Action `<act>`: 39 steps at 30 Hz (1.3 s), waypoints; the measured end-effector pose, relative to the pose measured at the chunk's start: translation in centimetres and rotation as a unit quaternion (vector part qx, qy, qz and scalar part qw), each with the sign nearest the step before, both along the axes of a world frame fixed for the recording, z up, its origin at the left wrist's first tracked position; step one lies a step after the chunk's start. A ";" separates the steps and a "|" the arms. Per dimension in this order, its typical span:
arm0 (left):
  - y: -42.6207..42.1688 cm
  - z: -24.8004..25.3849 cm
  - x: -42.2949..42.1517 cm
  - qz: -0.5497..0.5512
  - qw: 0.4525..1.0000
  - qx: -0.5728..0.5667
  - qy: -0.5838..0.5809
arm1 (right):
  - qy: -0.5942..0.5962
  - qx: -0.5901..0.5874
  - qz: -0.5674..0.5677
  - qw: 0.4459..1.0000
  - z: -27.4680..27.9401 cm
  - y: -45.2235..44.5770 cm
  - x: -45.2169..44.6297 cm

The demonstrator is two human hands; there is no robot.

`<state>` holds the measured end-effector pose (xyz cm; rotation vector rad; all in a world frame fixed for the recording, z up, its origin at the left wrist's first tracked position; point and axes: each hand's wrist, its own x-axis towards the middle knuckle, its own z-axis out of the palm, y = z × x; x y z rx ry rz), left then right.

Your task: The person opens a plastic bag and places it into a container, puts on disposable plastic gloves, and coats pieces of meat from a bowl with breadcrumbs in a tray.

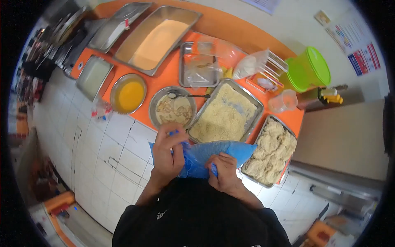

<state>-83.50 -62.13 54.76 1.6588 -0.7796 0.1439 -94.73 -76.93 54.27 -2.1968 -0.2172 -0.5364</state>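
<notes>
A blue plastic bag point(230, 150) is held close to my body, in front of the table edge. My left hand point(168, 151) pinches a gathered part of the bag at its left end, fingers raised. Closed in a fist, my right hand point(223, 171) grips the bag's near side. What is inside the bag cannot be made out. Just beyond it lies a metal tray of pale crumbs point(220, 123). Left of that stands a round bowl of creamy liquid with pieces in it point(173, 109), a dark spoon point(185, 95) resting across its rim.
A tray heaped with breaded pieces point(271, 150) sits at the right. Farther left are a bowl of yellow liquid point(130, 95) and a deep pan of orange liquid point(158, 43). A clear plastic cup point(283, 101) and a green-lidded container point(308, 70) stand at the back right.
</notes>
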 end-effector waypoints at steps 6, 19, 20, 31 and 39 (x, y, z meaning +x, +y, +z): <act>3.5 -3.6 2.4 -0.125 0.969 0.210 -0.031 | 0.063 0.000 -0.068 0.996 -0.8 0.5 0.3; 1.1 -5.1 5.1 -0.346 0.908 0.174 -0.157 | 0.105 0.168 -0.293 0.935 -1.0 -1.5 1.2; 0.3 -4.2 5.2 -0.380 0.906 0.145 -0.119 | 0.102 0.190 -0.285 0.934 -1.0 -2.4 1.3; -7.4 5.3 8.4 -0.387 0.835 0.304 0.248 | 0.176 0.565 -0.059 0.804 -18.8 -9.8 -4.4; -17.3 -5.1 10.2 -0.284 0.640 0.356 0.619 | 0.096 0.861 -0.065 0.495 -24.6 -1.4 -4.9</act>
